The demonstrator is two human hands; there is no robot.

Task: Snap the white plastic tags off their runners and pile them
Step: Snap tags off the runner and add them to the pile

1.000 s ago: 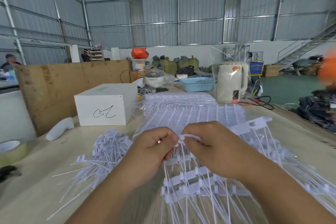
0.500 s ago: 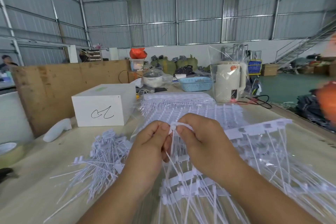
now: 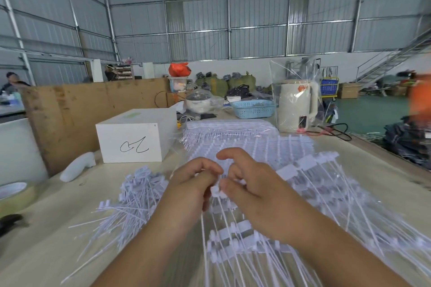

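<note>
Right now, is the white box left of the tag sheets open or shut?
Shut. The white box has its top flat and flush, no flap or gap showing, and it sits upright on the table. Contents: cannot tell.

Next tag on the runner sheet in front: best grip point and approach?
Probably pinch the tag's blocky head, not its thin tail, coming from above. The left hand and right hand meet there now; the heads stand proud of the runner sheet, while the tails look flimsy.

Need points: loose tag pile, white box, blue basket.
loose tag pile (image 3: 137, 196): head view, on the heaped tag heads left of the hands.
white box (image 3: 133, 144): head view, front face by the scribble.
blue basket (image 3: 254, 109): head view, perforated front wall.
</note>
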